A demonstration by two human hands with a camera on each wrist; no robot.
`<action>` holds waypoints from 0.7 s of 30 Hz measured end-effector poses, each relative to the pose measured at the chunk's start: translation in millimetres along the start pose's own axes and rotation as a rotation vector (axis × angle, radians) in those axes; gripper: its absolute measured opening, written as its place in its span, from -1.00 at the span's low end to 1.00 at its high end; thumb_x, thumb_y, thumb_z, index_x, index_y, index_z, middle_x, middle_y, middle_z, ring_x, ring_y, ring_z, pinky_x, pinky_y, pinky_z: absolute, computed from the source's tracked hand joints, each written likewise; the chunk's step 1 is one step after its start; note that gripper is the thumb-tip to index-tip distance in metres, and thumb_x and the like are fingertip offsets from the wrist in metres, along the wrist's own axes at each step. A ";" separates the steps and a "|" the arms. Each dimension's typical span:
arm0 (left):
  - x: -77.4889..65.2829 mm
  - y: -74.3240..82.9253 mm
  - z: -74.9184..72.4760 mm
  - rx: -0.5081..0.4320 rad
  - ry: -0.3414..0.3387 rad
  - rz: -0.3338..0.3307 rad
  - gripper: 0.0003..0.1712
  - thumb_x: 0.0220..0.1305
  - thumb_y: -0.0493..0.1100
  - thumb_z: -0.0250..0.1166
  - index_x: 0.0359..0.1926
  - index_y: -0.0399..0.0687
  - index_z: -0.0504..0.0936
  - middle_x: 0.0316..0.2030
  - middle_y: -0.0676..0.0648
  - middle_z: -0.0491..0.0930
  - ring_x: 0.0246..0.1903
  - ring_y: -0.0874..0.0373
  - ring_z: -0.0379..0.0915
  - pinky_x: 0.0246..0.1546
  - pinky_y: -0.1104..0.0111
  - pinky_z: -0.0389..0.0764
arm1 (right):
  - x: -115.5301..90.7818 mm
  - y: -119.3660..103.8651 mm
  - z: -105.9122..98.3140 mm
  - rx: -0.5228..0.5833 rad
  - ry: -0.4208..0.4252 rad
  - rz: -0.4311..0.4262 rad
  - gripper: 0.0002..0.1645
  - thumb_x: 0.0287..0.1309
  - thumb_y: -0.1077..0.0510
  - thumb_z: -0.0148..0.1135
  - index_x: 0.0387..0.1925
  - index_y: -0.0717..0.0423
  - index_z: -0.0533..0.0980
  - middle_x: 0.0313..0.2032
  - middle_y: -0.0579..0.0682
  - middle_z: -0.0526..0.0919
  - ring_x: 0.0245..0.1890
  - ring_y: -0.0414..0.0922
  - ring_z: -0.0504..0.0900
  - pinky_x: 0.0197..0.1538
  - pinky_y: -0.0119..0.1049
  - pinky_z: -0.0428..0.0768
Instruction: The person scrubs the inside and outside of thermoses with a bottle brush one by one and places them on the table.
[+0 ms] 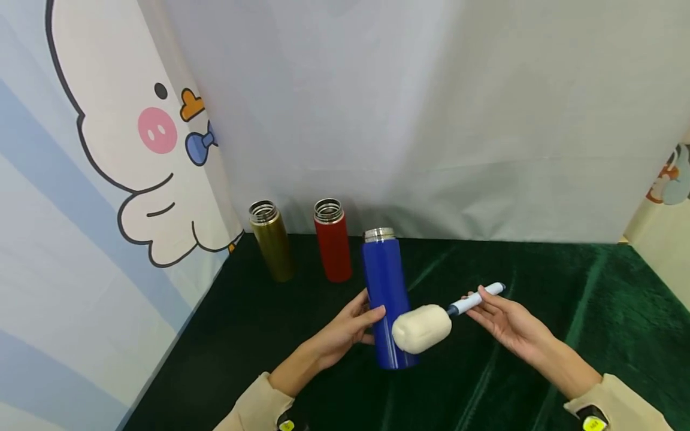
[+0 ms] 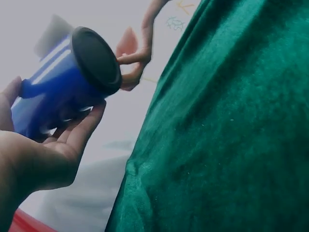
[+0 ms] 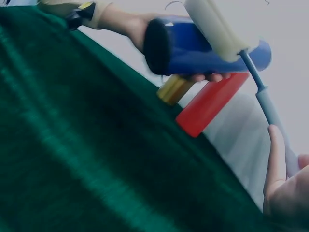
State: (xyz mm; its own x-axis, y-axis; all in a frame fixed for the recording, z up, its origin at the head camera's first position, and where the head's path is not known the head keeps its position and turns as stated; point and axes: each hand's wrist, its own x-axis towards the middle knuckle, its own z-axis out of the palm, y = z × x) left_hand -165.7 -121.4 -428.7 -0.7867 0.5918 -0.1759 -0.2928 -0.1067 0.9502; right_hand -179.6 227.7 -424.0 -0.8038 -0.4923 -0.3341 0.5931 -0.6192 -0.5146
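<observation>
My left hand (image 1: 347, 328) grips a blue bottle (image 1: 384, 281) around its side, thumb across the front. The bottle has no lid, its steel neck leans slightly left, and its dark base shows in the left wrist view, raised off the cloth. Between thumb and fingers my right hand (image 1: 509, 323) holds the pale blue handle of a bottle brush (image 1: 477, 299). Its thick cream sponge head (image 1: 422, 328) points left and overlaps the lower part of the blue bottle in the head view. The right wrist view shows the brush (image 3: 268, 106) crossing before the bottle (image 3: 203, 48).
A red bottle (image 1: 334, 248) and a gold bottle (image 1: 274, 246), both lidless, stand at the back left on the dark green cloth (image 1: 539, 275). Behind them hangs a pale grey curtain (image 1: 404, 120). A cartoon-printed sheet (image 1: 108, 269) borders the left side.
</observation>
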 end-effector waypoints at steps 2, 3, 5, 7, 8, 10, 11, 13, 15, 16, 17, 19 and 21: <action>-1.2 -1.0 0.9 0.025 -0.012 -0.016 -0.21 0.52 0.07 0.12 0.62 0.29 -0.03 0.49 -0.18 0.26 0.36 -0.09 0.38 0.34 -0.10 0.46 | 3.0 -5.2 7.2 0.044 0.018 -0.029 -0.51 0.56 0.15 -0.04 0.36 -0.08 0.06 -0.02 0.08 0.70 0.01 -0.08 0.75 0.30 -0.33 0.56; -2.1 -1.3 1.3 0.032 -0.022 -0.022 -0.20 0.51 0.07 0.13 0.62 0.31 -0.03 0.49 -0.17 0.24 0.37 -0.09 0.37 0.34 -0.11 0.46 | 3.9 -8.0 11.1 0.074 0.019 -0.044 -0.53 0.55 0.15 -0.02 0.35 -0.09 0.10 -0.03 0.08 0.70 0.01 -0.07 0.75 0.30 -0.33 0.56; -3.7 -1.7 2.1 0.039 -0.036 -0.036 -0.18 0.49 0.07 0.16 0.62 0.32 -0.02 0.48 -0.18 0.24 0.36 -0.09 0.37 0.34 -0.10 0.47 | 5.3 -13.5 17.8 0.139 0.004 -0.082 -0.65 0.54 0.16 0.00 0.25 -0.03 0.23 -0.03 0.10 0.69 0.01 -0.04 0.76 0.28 -0.32 0.57; -4.8 -2.3 2.7 0.041 -0.052 -0.050 -0.18 0.48 0.07 0.17 0.61 0.30 0.00 0.47 -0.18 0.25 0.35 -0.09 0.39 0.34 -0.10 0.47 | 6.1 -17.9 22.8 0.217 -0.028 -0.125 -0.77 0.53 0.18 0.01 0.13 0.05 0.35 -0.02 0.13 0.68 0.02 0.02 0.76 0.28 -0.29 0.58; -5.2 -2.8 3.0 0.040 -0.063 -0.053 -0.18 0.48 0.07 0.17 0.61 0.27 0.00 0.46 -0.19 0.26 0.35 -0.08 0.40 0.34 -0.10 0.48 | 6.4 -19.3 24.3 0.252 -0.048 -0.143 -0.80 0.53 0.20 0.01 0.09 0.10 0.39 -0.01 0.15 0.67 0.02 0.05 0.76 0.29 -0.27 0.58; -5.5 -3.8 3.4 0.028 -0.080 -0.058 -0.19 0.48 0.06 0.16 0.61 0.20 0.02 0.46 -0.20 0.26 0.34 -0.08 0.41 0.33 -0.09 0.49 | 7.1 -20.4 25.4 0.312 -0.081 -0.165 -0.81 0.53 0.22 0.00 0.06 0.17 0.43 0.01 0.18 0.65 0.04 0.10 0.75 0.32 -0.25 0.56; -5.6 -4.1 3.8 0.019 -0.088 -0.056 -0.19 0.49 0.05 0.16 0.61 0.16 0.02 0.46 -0.21 0.26 0.33 -0.07 0.42 0.33 -0.09 0.49 | 7.6 -19.8 24.9 0.336 -0.091 -0.167 -0.81 0.52 0.23 -0.01 0.05 0.20 0.44 0.01 0.20 0.65 0.04 0.12 0.74 0.33 -0.24 0.55; -5.7 -4.8 4.5 -0.010 -0.105 -0.046 -0.19 0.50 0.04 0.13 0.61 0.09 0.00 0.46 -0.24 0.25 0.33 -0.08 0.42 0.32 -0.10 0.49 | 8.1 -16.8 22.5 0.372 -0.096 -0.157 -0.80 0.53 0.25 -0.03 0.04 0.24 0.44 0.01 0.24 0.64 0.05 0.15 0.74 0.36 -0.24 0.52; -5.6 -5.1 4.9 -0.041 -0.113 -0.035 -0.20 0.51 0.03 0.11 0.61 0.04 -0.01 0.46 -0.25 0.26 0.32 -0.06 0.43 0.32 -0.09 0.50 | 7.9 -11.9 19.2 0.379 -0.085 -0.136 -0.79 0.54 0.24 -0.05 0.03 0.26 0.45 0.01 0.26 0.64 0.04 0.15 0.74 0.37 -0.27 0.50; -5.5 -5.0 5.1 -0.057 -0.111 -0.027 -0.21 0.52 0.03 0.10 0.61 0.01 0.00 0.45 -0.25 0.28 0.31 -0.05 0.44 0.31 -0.08 0.51 | 7.9 -9.1 17.1 0.372 -0.080 -0.121 -0.78 0.55 0.23 -0.05 0.02 0.26 0.47 0.01 0.26 0.64 0.04 0.15 0.74 0.38 -0.28 0.49; -5.4 -4.9 5.2 -0.074 -0.107 -0.018 -0.23 0.53 0.03 0.09 0.60 -0.01 0.00 0.44 -0.24 0.30 0.30 -0.03 0.45 0.30 -0.07 0.52 | 7.6 -6.0 15.1 0.360 -0.074 -0.107 -0.77 0.55 0.22 -0.06 0.01 0.26 0.48 0.01 0.27 0.64 0.04 0.14 0.74 0.38 -0.30 0.48; -5.1 -4.6 4.5 -0.114 -0.090 0.006 -0.26 0.56 0.04 0.06 0.59 -0.03 0.01 0.41 -0.18 0.36 0.28 0.01 0.47 0.29 -0.03 0.53 | 6.3 -0.1 11.5 0.314 -0.059 -0.072 -0.74 0.56 0.18 -0.06 0.00 0.23 0.51 0.01 0.23 0.66 0.04 0.10 0.74 0.38 -0.33 0.47; -5.1 -3.8 2.9 -0.156 -0.064 0.037 -0.28 0.58 0.05 0.03 0.58 -0.02 -0.01 0.39 -0.13 0.39 0.27 0.05 0.48 0.28 0.02 0.52 | 4.9 5.3 7.3 0.251 -0.046 -0.037 -0.72 0.57 0.13 -0.07 0.03 0.19 0.51 0.03 0.19 0.66 0.06 0.04 0.74 0.38 -0.33 0.48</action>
State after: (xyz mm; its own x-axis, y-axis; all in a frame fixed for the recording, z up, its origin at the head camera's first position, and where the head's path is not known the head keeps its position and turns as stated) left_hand -159.0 -121.7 -430.7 -0.7635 0.6345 -0.1202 -0.3495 -0.2494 0.9031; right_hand -180.0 217.5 -422.7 -0.8256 -0.4900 -0.2799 0.5609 -0.7669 -0.3118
